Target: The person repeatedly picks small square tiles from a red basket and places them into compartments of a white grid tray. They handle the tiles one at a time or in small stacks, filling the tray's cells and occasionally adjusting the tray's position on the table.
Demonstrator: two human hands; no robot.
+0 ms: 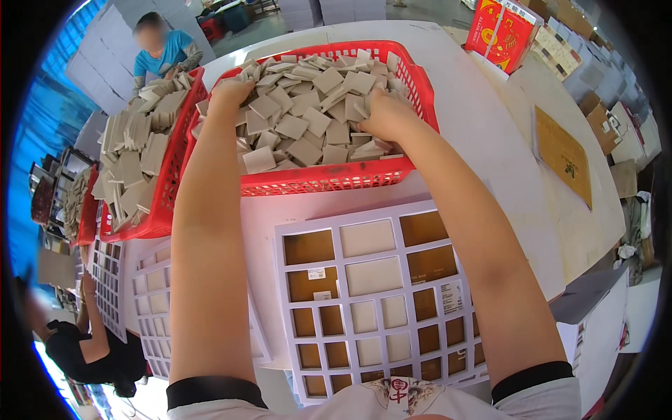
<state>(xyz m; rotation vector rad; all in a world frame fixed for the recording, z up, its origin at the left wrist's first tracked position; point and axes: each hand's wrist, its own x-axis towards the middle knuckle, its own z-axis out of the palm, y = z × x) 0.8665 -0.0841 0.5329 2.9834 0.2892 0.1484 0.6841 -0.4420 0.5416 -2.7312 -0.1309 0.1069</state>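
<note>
Both my arms reach forward over a red plastic basket (322, 183) heaped with flat, square grey-beige tiles (306, 105). At the basket's left side, my left hand (234, 92) dips in among the tiles, and its fingers are mostly hidden. My right hand (389, 115) is at the right side of the heap, thumb and fingers bent around a tile (360, 106). Below the basket lies a pale lavender grid frame (336, 264) with rectangular openings. Pale pieces fill its middle openings, while brown, cardboard-like surface shows through many others.
A second red basket (159, 222) of tiles stands to the left, with another grid frame (164, 283) below it. A flat brown cardboard piece (562, 155) and a red box (502, 35) are at the right. One person (164, 52) is beyond the baskets; another (87, 346) works at the left.
</note>
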